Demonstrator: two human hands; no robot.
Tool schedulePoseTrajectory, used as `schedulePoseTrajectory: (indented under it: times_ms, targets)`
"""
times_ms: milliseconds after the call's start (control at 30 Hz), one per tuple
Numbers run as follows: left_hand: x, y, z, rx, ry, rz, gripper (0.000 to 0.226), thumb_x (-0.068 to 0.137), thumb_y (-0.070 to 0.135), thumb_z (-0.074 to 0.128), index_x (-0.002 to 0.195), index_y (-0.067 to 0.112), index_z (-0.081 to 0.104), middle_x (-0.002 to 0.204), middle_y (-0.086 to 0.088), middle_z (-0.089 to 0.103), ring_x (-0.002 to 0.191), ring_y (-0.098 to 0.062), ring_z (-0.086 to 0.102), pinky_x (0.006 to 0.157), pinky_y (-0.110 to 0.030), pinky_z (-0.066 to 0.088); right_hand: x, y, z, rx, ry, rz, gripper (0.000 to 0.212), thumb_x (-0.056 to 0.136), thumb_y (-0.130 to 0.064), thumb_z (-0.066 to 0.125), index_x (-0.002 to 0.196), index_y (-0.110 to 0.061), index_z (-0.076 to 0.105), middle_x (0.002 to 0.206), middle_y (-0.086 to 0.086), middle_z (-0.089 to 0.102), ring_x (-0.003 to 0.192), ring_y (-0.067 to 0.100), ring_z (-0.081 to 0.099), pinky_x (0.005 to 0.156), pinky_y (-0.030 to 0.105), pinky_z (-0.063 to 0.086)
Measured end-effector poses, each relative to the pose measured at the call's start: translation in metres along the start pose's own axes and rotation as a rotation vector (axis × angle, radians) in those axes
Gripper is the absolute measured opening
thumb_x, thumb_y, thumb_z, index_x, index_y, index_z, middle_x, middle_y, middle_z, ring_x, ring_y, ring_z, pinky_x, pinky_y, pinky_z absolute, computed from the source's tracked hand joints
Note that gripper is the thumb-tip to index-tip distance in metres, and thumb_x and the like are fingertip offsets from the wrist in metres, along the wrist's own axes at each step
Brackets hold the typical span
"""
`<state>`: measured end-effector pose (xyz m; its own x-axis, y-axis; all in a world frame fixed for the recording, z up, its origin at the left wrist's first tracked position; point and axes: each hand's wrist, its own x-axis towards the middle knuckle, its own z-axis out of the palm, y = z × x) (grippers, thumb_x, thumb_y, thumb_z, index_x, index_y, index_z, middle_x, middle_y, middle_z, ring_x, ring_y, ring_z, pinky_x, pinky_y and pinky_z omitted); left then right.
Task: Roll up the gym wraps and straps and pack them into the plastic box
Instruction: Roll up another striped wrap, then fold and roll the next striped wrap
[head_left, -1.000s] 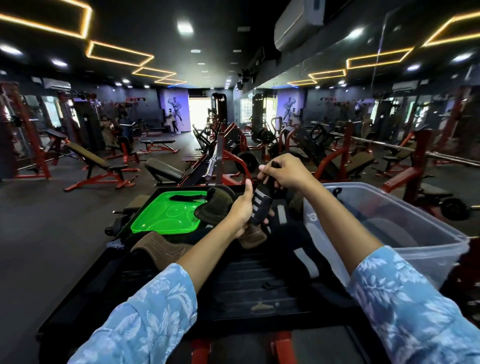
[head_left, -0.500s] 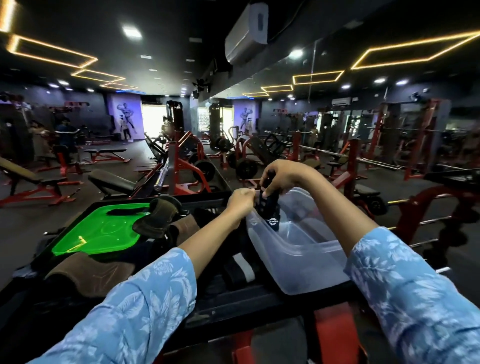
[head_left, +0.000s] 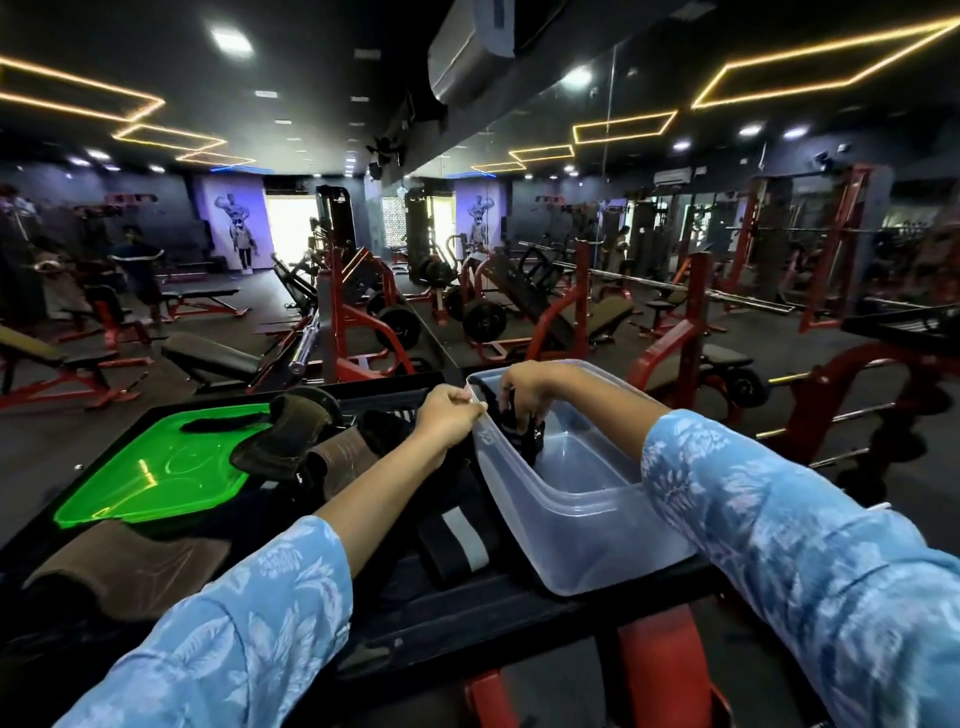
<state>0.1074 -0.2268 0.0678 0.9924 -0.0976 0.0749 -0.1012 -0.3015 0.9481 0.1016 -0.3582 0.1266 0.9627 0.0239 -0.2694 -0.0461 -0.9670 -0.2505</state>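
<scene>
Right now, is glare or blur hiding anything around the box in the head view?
Head view: the clear plastic box is sharp enough, and the rolled black wrap reads through its wall. The green lid carries a bright ceiling-light streak. Wide-angle bending curves the frame edges. The right hand and left hand are evenly lit; the dark straps between them lose detail.

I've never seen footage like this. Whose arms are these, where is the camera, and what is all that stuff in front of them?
No robot here: these are a person's two bare hands, filmed by a wide-angle camera on their head, looking forward and down in a gym. The right hand lowers a rolled black wrap into a clear plastic box. The left hand pinches the box's rim. On the dark surface to the left lie a green lid, brown leather pieces and a black strap with a grey stripe, not yet packed.
</scene>
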Motion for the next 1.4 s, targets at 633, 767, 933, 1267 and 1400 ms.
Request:
schedulePoseTrajectory:
  times_ms: [633, 767, 933, 1267, 1400]
  targets:
    - [-0.01, 0.002, -0.004, -0.094, -0.058, -0.038, 0.02, 0.088, 0.022, 0.062, 0.07, 0.02, 0.054, 0.08, 0.002, 0.058, 0.072, -0.011, 0.056, 0.072, -0.03, 0.047, 0.01, 0.004, 0.01, -0.129, 0.149, -0.133, 0.045, 0.066, -0.015, 0.083, 0.102, -0.013, 0.057, 0.088, 0.003, 0.057, 0.064, 0.018, 0.056, 0.043, 0.021, 0.043]
    - [-0.011, 0.004, -0.005, -0.093, -0.048, -0.043, 0.017, 0.087, 0.022, 0.063, 0.073, 0.019, 0.055, 0.082, 0.001, 0.06, 0.071, -0.011, 0.057, 0.066, -0.028, 0.046, 0.004, 0.0, 0.001, -0.12, 0.145, -0.126, 0.047, 0.066, -0.016, 0.084, 0.107, -0.01, 0.06, 0.097, 0.005, 0.058, 0.06, 0.015, 0.057, 0.045, 0.017, 0.047]
    - [-0.012, 0.008, -0.014, -0.08, 0.0, -0.047, 0.016, 0.088, 0.018, 0.06, 0.072, 0.019, 0.059, 0.078, -0.002, 0.061, 0.071, -0.014, 0.057, 0.053, -0.024, 0.042, -0.009, -0.01, -0.014, -0.249, 0.138, -0.11, 0.048, 0.067, -0.017, 0.083, 0.109, -0.008, 0.062, 0.106, 0.009, 0.064, 0.087, 0.026, 0.063, 0.069, 0.032, 0.053]
    - [-0.026, 0.001, -0.069, 0.058, 0.138, -0.047, 0.023, 0.088, 0.017, 0.055, 0.066, 0.019, 0.06, 0.076, -0.001, 0.066, 0.055, -0.011, 0.062, 0.055, -0.025, 0.049, -0.056, -0.091, 0.001, -0.42, 0.375, -0.289, 0.005, 0.082, -0.011, 0.052, 0.085, -0.01, 0.057, 0.086, 0.009, 0.053, 0.074, 0.027, 0.051, 0.063, 0.032, 0.042]
    - [-0.046, -0.024, -0.109, 0.25, 0.202, -0.022, 0.014, 0.082, 0.009, 0.061, 0.07, 0.016, 0.066, 0.078, -0.002, 0.068, 0.067, -0.009, 0.065, 0.066, -0.021, 0.05, -0.073, -0.134, 0.034, -0.396, 0.268, -0.376, 0.008, 0.086, -0.015, 0.049, 0.079, -0.012, 0.052, 0.093, 0.012, 0.054, 0.077, 0.026, 0.046, 0.067, 0.031, 0.038]
